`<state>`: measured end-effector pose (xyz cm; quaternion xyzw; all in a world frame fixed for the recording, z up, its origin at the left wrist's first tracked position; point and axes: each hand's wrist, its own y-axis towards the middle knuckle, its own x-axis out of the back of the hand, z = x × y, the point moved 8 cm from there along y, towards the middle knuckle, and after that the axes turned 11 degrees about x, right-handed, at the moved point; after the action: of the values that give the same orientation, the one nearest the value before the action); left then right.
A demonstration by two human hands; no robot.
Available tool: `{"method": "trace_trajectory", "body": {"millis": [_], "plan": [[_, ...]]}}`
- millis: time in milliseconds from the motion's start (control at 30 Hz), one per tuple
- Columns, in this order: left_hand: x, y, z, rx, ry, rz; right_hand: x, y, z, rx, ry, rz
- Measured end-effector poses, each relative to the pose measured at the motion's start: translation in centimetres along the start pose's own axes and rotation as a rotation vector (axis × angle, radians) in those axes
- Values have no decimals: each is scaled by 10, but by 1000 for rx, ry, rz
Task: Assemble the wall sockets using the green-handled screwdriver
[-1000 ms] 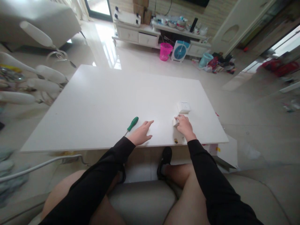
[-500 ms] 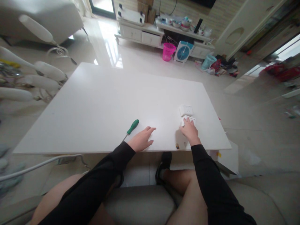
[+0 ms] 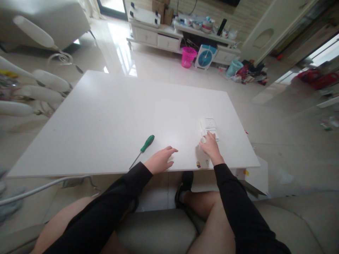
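Note:
My left hand [image 3: 160, 160] hovers at the table's near edge with its fingers spread, holding nothing. Beside it lies a screwdriver [image 3: 147, 144] with a green handle, its shaft pointing toward me. My right hand [image 3: 211, 146] is pinched around a small, thin white piece [image 3: 202, 138], partly hidden by the fingers. Just beyond those fingers is a white wall switch [image 3: 214, 134], partly covered by the hand. A white wall socket [image 3: 209, 122] sits right behind the switch. Near the front edge lies a tiny yellow and dark item [image 3: 198, 164], too small to name.
The white table [image 3: 119, 106] spans the view, with the seat close to its front edge. Past it stand a pink basket [image 3: 188, 58], a blue fan [image 3: 205, 57] and a white cabinet [image 3: 168, 43]. A white lamp [image 3: 34, 31] rises at the left.
My right fingers have drawn back from the switch's top, uncovering more of it, and a white piece shows at their left. My left hand stays nearly still. The view has shifted slightly.

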<state>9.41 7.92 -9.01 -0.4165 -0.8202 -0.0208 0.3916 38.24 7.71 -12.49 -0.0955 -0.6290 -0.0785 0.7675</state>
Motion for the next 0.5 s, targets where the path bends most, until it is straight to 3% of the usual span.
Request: {"method": "trace_trajectory", "body": {"millis": [267,500], "plan": [[-1,10,0,-13,1,-16,4,6,3,-40,1,23],[1,2,4,0,22,-34,17,-2,6,-147,-43,88]]}}
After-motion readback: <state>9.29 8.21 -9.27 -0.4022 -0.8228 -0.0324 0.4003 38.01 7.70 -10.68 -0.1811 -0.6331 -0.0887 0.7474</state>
